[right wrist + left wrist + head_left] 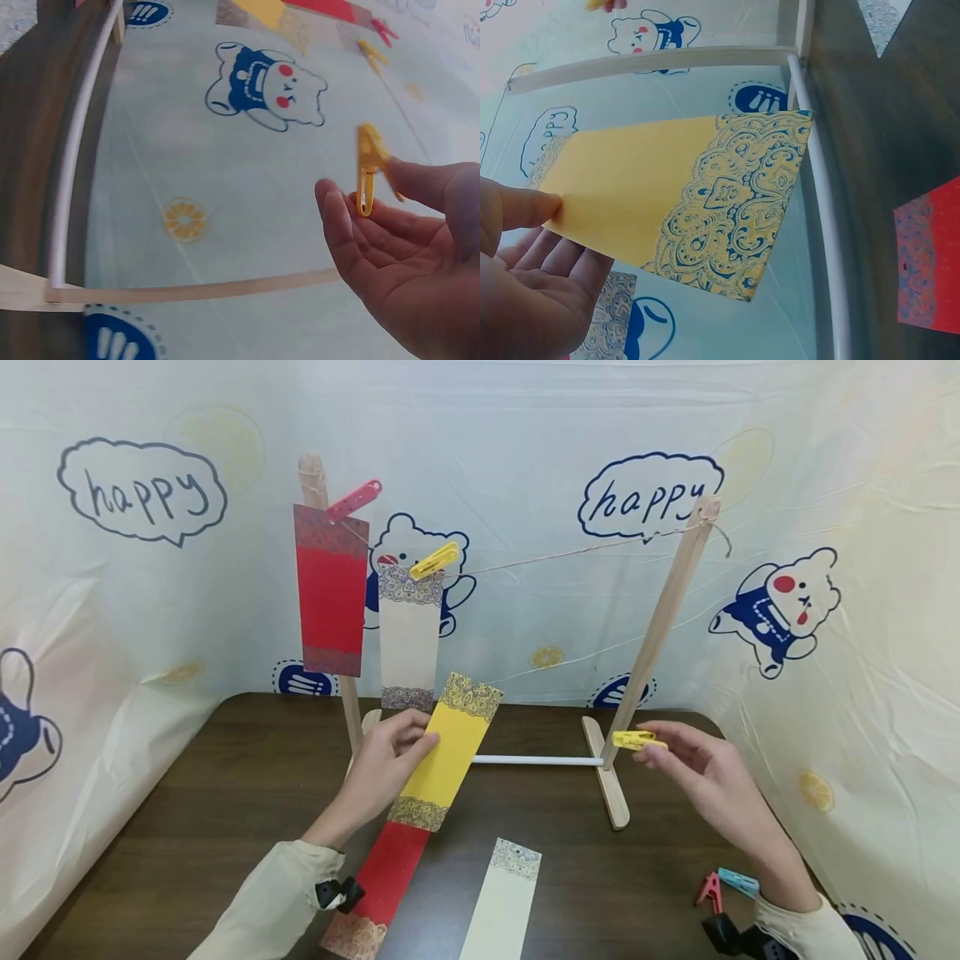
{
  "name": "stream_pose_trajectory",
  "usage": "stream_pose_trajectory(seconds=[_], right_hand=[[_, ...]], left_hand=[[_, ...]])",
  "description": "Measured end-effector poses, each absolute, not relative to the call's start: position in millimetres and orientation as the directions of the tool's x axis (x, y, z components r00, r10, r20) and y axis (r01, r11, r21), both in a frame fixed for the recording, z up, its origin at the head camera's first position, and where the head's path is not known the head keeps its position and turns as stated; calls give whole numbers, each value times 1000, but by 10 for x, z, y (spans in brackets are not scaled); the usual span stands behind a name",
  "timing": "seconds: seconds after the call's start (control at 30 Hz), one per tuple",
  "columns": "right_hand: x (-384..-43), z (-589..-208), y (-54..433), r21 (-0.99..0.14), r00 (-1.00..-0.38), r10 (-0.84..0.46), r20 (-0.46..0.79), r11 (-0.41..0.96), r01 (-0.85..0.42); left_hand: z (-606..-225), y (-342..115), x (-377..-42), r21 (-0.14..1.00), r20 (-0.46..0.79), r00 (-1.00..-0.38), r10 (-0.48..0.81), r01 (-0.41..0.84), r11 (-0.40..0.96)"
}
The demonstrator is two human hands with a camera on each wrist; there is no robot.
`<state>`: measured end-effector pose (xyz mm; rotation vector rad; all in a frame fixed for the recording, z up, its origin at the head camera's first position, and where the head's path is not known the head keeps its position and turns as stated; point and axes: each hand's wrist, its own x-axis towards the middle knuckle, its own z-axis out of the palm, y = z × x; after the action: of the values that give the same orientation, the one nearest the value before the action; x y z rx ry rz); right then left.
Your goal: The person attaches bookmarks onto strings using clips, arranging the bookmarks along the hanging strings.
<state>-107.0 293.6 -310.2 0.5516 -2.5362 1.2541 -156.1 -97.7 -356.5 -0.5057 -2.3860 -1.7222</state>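
Observation:
My left hand (388, 768) pinches a yellow patterned card strip (450, 752) by its left long edge, tilted in front of a wooden stand. In the left wrist view the thumb lies on the face of the yellow strip (637, 180) with fingers behind. To the right, my right hand (708, 772) holds a yellow clothespin (636, 740) between thumb and fingers, near the right post. A red card (330, 602) hangs from the string by a pink clothespin (354, 501). Beside it hangs a white card (408, 643) under another yellow clothespin (435, 561).
A thin string (555, 557) runs between the left post (348, 710) and leaning right post (660, 618), joined below by a white rod (536, 761). On the table (225, 810) lie a red card (390, 872), a white card (504, 902), and red (710, 893) and blue clothespins (738, 882).

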Motion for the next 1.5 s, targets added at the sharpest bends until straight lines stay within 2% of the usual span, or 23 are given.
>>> stream_pose_trajectory(seconds=[0.27, 0.57, 0.73, 1.07, 1.33, 1.5], right_hand=[[-1147, -2860, 2754, -666, -875, -230, 426, 574, -476], [-1252, -2563, 2552, -557, -795, -292, 531, 586, -588], [-1317, -2429, 2449, -548, -791, -285, 541, 595, -588], [-1444, -2223, 2262, -479, -654, -280, 703, 494, -726], [-1517, -2048, 2117, -464, -615, -245, 749, 469, -752], [-1587, -1905, 2015, -399, -568, -270, 777, 486, -777]], left_hand=[[-3500, -951, -1613, 885, 341, -922, 182, 380, 270], [-3425, -939, -1649, 882, 374, -915, 150, 401, 248], [-3387, -924, -1667, 888, 373, -917, 143, 397, 231], [-3292, -873, -1728, 895, 389, -911, 135, 408, 180], [-3225, -806, -1815, 905, 385, -915, 120, 400, 148], [-3200, -777, -1883, 896, 408, -906, 113, 421, 140]])
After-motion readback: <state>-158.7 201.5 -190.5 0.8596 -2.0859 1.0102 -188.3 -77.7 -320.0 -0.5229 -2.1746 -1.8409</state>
